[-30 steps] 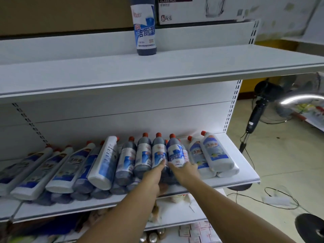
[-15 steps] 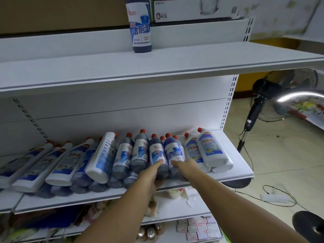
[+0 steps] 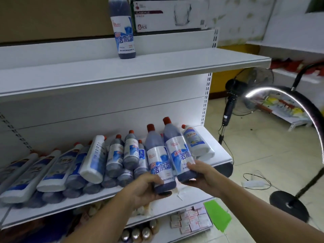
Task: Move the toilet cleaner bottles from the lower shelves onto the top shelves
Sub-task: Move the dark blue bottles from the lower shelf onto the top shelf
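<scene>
My left hand (image 3: 146, 187) grips the base of a dark blue toilet cleaner bottle (image 3: 158, 158) with a red cap. My right hand (image 3: 201, 174) holds a second, matching bottle (image 3: 177, 149) beside it. Both bottles are lifted off the pile and tilt back above the lower shelf (image 3: 222, 156). Several more blue and white bottles (image 3: 98, 158) lie stacked on that shelf to the left, and white ones (image 3: 196, 141) to the right. One blue bottle (image 3: 123, 30) stands upright on the top shelf (image 3: 192, 62).
A glass mug carton (image 3: 171, 14) sits behind the top shelf. A standing fan (image 3: 235, 95) and a ring lamp on a round base (image 3: 289, 206) stand on the tiled floor at right, with cables. Small boxes (image 3: 192, 220) fill the shelf below.
Both hands have closed on a bottle each and pulled the two bottles up and toward me off the pile. The camera has moved closer and to the left.
</scene>
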Demonstrator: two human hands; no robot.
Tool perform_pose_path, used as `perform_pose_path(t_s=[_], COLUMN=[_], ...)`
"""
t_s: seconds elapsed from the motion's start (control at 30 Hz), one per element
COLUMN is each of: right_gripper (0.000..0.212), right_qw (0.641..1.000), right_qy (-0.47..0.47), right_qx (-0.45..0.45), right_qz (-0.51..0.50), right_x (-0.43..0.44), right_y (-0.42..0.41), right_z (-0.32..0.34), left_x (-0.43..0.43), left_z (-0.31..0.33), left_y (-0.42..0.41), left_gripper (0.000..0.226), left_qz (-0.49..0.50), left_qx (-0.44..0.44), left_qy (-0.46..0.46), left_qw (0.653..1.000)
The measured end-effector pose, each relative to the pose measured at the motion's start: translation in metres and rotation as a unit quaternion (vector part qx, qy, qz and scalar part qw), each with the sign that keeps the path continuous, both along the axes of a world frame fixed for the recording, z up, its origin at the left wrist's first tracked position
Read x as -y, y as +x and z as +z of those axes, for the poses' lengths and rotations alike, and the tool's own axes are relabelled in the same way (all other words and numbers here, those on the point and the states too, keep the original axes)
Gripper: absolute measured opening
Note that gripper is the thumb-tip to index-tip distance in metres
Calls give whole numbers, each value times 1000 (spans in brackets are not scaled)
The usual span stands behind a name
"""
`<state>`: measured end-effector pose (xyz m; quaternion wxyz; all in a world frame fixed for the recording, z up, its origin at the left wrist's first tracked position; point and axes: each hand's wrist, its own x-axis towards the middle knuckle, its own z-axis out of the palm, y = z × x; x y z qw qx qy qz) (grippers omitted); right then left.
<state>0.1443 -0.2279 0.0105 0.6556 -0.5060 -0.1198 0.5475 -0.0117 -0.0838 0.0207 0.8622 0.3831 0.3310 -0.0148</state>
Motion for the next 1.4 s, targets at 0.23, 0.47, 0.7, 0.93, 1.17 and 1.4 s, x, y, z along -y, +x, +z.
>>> perform_pose_path(t_s=[0.23, 0.47, 0.7, 0.93, 1.17, 1.4], right_gripper=[89, 78, 102, 89, 83, 54], right_qw=[996, 983, 960, 931, 918, 913], right_qy=[73, 134, 124, 197, 201, 200], right_qx=[59, 122, 248, 306, 340, 356], right_qz=[-4, -32, -32, -20, 1, 0], right_x=[47, 80, 89, 67, 23, -46], right_y=[-7, 2, 11, 28, 44, 55], right_z=[45, 92, 132, 197, 261, 301], left_x=[34, 46, 50, 39, 10, -45], left_z=[46, 90, 122, 186, 266, 304], left_y=[6, 9, 3, -1, -3, -6], left_gripper=[29, 36, 50, 74, 57, 57], left_qz=[-83, -114, -129, -88, -9, 97], left_qx=[60, 131, 154, 224, 218, 211], left_qy=[148, 190, 275, 377, 479, 497], left_qw=[984, 966, 940, 894, 851, 836])
